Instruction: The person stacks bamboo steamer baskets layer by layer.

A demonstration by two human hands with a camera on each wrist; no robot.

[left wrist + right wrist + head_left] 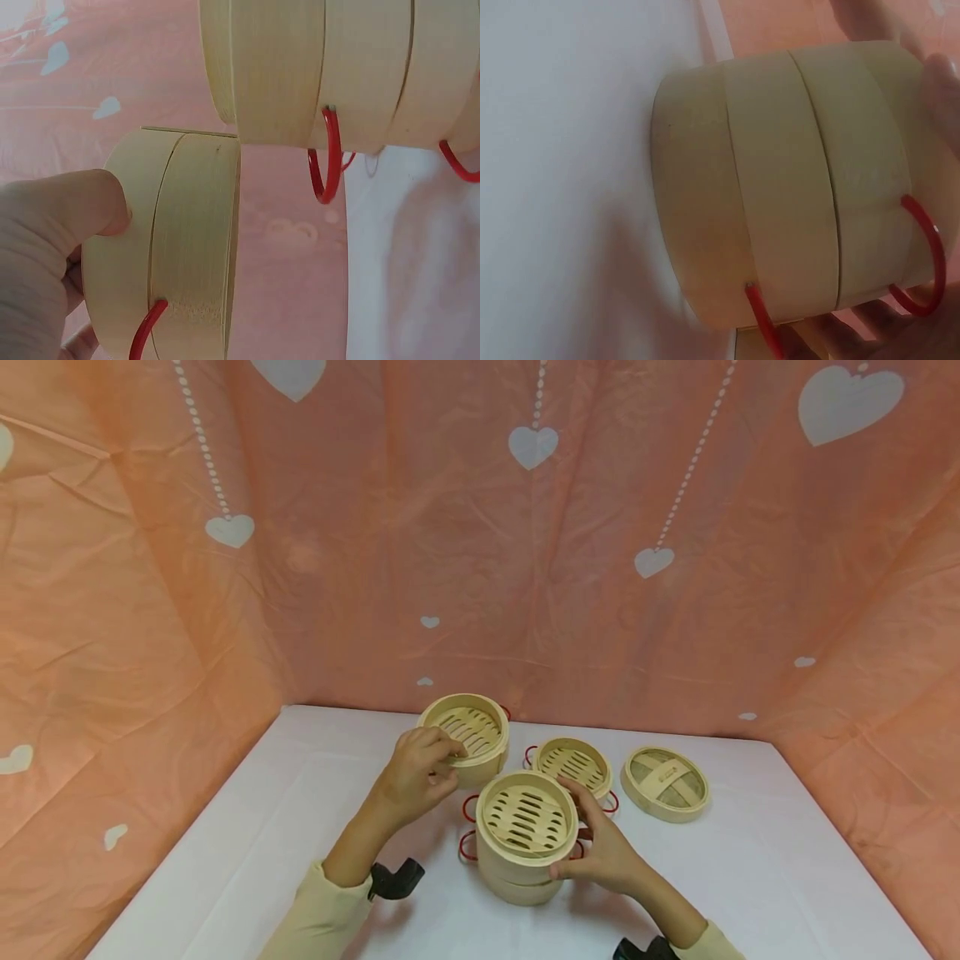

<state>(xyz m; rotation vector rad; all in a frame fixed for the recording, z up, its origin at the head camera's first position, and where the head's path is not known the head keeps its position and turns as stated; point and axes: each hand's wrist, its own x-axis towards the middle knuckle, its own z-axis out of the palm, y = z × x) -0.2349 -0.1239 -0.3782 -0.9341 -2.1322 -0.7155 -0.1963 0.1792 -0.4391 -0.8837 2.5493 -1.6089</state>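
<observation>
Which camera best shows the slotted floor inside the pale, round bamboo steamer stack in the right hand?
The head view. It looks down into the pale, round bamboo steamer stack, so the slots in its pale bamboo floor show. Both wrist views show only the stack's outside and red looped handles; the floor is hidden.

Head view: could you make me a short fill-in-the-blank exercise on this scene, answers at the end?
1. Of the lid and the far basket, the left hand holds the ____.
2. The right hand grips the stack, whose loops are coloured ____.
3. In the head view, the lid lies to the ____ of the small basket.
4. The backdrop is printed with dotted strings and white ____.

Missing words: far basket; red; right; hearts.
</observation>
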